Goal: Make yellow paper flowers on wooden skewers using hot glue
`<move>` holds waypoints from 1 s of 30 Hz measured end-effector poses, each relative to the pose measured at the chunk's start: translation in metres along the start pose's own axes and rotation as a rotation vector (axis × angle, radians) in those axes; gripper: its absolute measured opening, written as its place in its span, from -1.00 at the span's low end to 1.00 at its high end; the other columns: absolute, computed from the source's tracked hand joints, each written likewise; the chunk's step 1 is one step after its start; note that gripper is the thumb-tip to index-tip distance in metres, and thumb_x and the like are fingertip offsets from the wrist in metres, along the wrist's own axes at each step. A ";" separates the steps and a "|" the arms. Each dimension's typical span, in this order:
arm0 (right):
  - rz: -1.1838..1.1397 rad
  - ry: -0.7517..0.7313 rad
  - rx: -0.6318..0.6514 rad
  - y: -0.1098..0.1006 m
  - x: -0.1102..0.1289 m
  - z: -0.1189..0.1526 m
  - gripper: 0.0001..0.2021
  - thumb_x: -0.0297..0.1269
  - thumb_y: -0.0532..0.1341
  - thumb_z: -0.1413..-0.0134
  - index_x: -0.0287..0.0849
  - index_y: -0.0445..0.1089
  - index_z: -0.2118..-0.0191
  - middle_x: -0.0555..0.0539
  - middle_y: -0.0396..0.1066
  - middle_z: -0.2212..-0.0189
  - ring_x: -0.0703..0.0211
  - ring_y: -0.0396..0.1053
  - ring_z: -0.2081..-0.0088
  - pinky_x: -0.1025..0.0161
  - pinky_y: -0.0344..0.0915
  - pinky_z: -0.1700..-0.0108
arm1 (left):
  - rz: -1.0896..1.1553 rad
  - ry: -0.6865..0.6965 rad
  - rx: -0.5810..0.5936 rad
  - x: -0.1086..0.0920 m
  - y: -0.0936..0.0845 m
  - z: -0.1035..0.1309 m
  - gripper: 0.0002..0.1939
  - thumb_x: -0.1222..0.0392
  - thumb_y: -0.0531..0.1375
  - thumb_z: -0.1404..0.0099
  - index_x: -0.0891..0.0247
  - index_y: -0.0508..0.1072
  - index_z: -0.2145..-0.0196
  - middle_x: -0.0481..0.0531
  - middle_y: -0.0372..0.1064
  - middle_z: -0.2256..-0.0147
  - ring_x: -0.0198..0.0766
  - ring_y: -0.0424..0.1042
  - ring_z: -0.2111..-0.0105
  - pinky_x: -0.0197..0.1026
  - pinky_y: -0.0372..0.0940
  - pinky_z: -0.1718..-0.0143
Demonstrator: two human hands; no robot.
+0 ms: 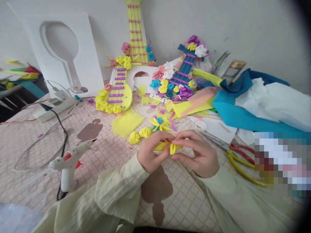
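Note:
A folded piece of yellow paper [173, 149] is pinched between my two hands, above the table's middle. My left hand [153, 150] grips its left part, with the fingers curled round it. On the other side, my right hand [198, 152] holds the gathered folds between thumb and fingertips. Just beyond my left hand lie two crumpled yellow paper flowers [139, 134]. A yellow star-shaped paper flower [159, 124] with a blue piece on it rests behind my hands. Part of the paper is covered by my fingers.
A white glue gun [69, 161] stands at left near a power strip [54, 106]. Scissors [228, 147] lie at right. Yellow paper sheets [127, 123], a small yellow guitar [125, 97], a blue guitar [183, 72] and blue paper [239, 106] are farther back.

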State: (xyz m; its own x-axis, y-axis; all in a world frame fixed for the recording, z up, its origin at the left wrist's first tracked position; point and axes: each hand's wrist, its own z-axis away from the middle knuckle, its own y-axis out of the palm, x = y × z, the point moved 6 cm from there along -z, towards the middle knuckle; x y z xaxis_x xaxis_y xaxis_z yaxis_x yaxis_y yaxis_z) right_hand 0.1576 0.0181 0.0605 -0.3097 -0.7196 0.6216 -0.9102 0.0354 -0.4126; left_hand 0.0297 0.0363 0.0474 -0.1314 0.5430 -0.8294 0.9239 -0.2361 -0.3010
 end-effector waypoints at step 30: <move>-0.317 0.567 0.166 0.013 -0.034 0.011 -0.90 -0.26 0.17 0.00 -0.17 0.30 0.35 0.02 0.27 0.46 0.29 0.22 0.40 0.32 0.21 0.34 | 0.385 -0.498 0.210 0.029 0.014 -0.001 -0.90 0.27 0.17 0.03 0.32 0.33 0.48 -0.07 0.24 0.51 -0.36 0.21 0.47 -0.28 0.14 0.39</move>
State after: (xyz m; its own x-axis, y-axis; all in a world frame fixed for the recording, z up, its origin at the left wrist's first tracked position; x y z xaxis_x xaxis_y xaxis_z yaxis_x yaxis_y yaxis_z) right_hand 0.1588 0.0353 0.0269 -0.1717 -0.1997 0.9647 -0.9407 -0.2576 -0.2207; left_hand 0.0390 0.0492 0.0191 -0.0033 -0.0371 -0.9993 0.8549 -0.5185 0.0164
